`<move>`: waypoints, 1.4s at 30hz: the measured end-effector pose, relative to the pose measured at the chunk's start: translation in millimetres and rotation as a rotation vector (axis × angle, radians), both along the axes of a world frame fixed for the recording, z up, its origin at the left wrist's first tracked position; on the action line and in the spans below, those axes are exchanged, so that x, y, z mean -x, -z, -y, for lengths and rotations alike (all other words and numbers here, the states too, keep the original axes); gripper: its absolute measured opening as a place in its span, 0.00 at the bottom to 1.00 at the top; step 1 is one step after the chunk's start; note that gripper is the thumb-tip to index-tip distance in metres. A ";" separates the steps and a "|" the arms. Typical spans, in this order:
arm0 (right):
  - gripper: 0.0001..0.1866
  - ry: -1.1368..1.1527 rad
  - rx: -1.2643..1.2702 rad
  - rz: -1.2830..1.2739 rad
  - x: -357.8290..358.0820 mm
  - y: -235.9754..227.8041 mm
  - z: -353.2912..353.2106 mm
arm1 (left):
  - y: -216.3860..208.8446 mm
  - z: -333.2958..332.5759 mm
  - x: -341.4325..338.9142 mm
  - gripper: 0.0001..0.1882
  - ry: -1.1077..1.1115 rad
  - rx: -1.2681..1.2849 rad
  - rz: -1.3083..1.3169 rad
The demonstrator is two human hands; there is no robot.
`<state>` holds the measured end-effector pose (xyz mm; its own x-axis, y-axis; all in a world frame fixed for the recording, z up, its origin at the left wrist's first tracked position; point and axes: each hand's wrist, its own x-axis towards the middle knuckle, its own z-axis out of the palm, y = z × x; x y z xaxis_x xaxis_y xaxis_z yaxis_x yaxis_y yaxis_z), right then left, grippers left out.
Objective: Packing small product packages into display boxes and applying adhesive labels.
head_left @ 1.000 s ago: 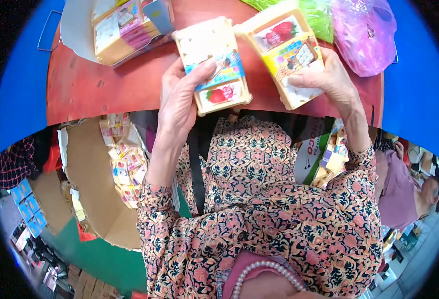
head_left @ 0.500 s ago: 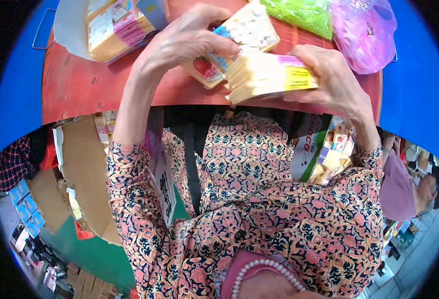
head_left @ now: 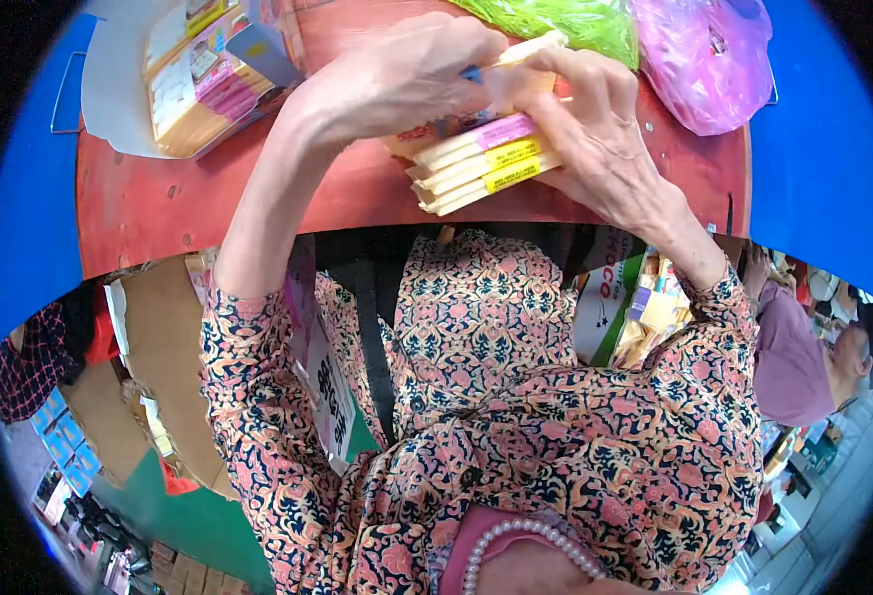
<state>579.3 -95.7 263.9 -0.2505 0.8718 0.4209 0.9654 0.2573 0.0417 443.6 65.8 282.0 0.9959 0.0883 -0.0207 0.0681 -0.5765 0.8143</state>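
Note:
My right hand (head_left: 600,124) is closed round a stack of thin, flat cream-coloured packs (head_left: 481,167), tilted over the table's near edge. Yellow and pink labels show along the side of the stack. On its far side my left hand (head_left: 422,74) is closed, fingers bent and pressed on more of these packs, whose strawberry-red and blue printing shows only in part. Both hands nearly meet, and their fingers hide much of the packs between them.
An open white carton (head_left: 124,99) filled with similar packs stands at the left of the red table (head_left: 218,198). At the far right lie a green plastic bag (head_left: 580,25) and a pink plastic bag (head_left: 704,59). Below, an open box (head_left: 655,307) holds loose packs; a person (head_left: 804,347) sits at right.
My right hand has shifted left and turned the stack, bringing it against the packs at my left hand. The white-topped pack faces seen before are now mostly covered.

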 end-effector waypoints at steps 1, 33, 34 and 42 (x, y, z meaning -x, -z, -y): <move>0.25 0.018 -0.104 0.023 -0.5 1.9 1.6 | 4.5 2.6 0.0 0.13 0.014 -0.238 0.135; 0.43 0.081 0.302 -0.133 -6.1 -15.6 -25.5 | 69.6 49.5 27.6 0.54 -0.589 0.414 0.519; 0.41 0.079 0.266 -0.134 -2.9 -14.9 -23.8 | 61.4 50.1 29.5 0.52 -0.581 0.443 0.508; 0.42 0.075 0.291 -0.154 17.8 -22.9 -31.4 | 85.5 43.7 39.9 0.46 -0.577 0.975 0.380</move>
<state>561.5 -64.3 286.8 -0.1338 0.9746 0.1795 0.9714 0.1648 -0.1708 403.8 22.1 196.5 0.7715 0.6350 -0.0400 -0.2260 0.3323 0.9157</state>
